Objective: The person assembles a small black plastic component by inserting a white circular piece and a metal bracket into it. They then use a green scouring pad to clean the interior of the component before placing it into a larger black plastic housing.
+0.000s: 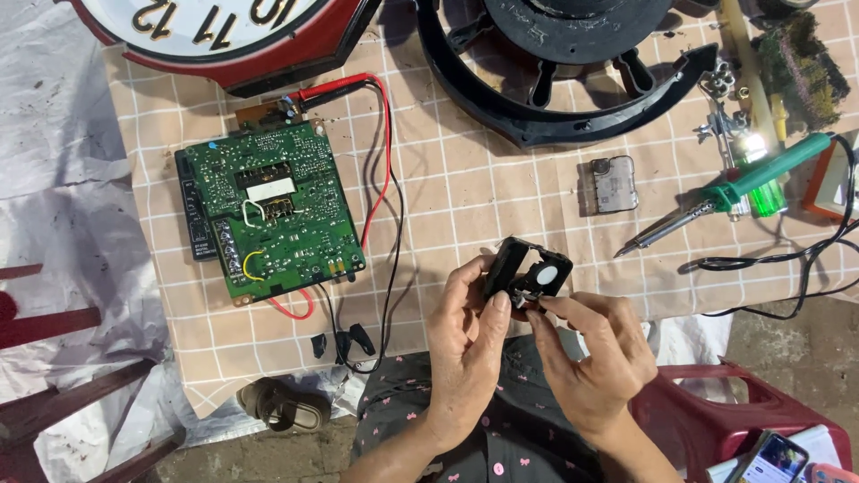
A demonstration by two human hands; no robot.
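Small black box-shaped casing (528, 271) with a pale round disc in its open face, held up above the near edge of the checked tablecloth (465, 192), over the lap. Left hand (465, 344) closed on its left side, thumb pressed against the dark hinged flap. Right hand (591, 353) pinching its lower right corner between thumb and fingertips. Just beyond, flat on the cloth: a small grey rectangular part (614, 183). Further right: a green-handled soldering iron (725, 195) with black cord. To the left: a green circuit board (268, 210), red and black wires (386, 170) looping beside it. At the far edge: a black round fan frame (555, 125) and a red-rimmed clock (224, 36).
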